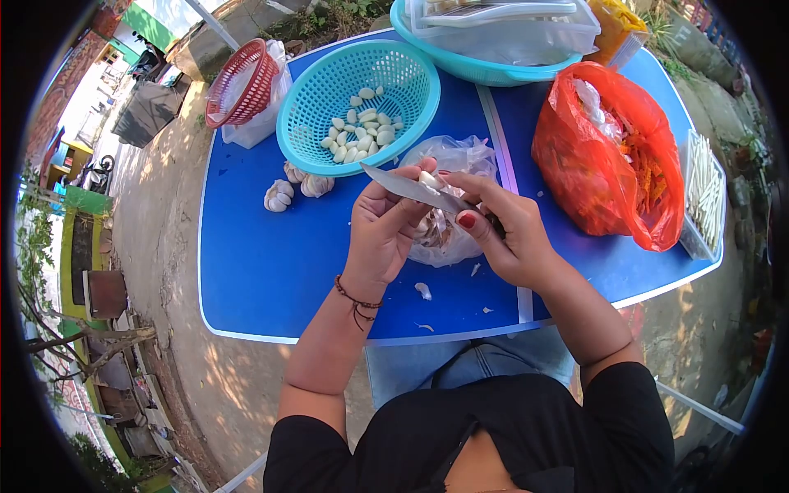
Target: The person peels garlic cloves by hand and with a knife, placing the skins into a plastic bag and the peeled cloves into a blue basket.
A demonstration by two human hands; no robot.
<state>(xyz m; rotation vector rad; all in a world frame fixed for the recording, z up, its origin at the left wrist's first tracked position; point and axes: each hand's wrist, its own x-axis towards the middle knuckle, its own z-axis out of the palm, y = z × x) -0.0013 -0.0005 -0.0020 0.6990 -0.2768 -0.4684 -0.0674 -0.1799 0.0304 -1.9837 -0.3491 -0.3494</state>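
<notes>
My right hand (505, 230) is closed around the handle of a knife (411, 187), its blade pointing left across my left hand (385, 215). Between the fingertips of my left hand, behind the blade, is a pale garlic clove (429, 178), partly hidden. Under both hands lies a clear plastic bag (460, 156) with garlic skins in it. Just beyond, a turquoise basket (421, 70) holds several peeled garlic cloves (362, 135). Whole garlic bulbs (279, 195) rest against the basket's near left side.
A red plastic bag (575, 181) stands on the blue table (271, 271) at right, beside a container of cotton swabs (703, 193). Farther back are a turquoise basin (493, 76) with plastic boxes and a yellow packet (616, 33). A red basket (240, 82) sits back left. Skin scraps (422, 290) lie near me.
</notes>
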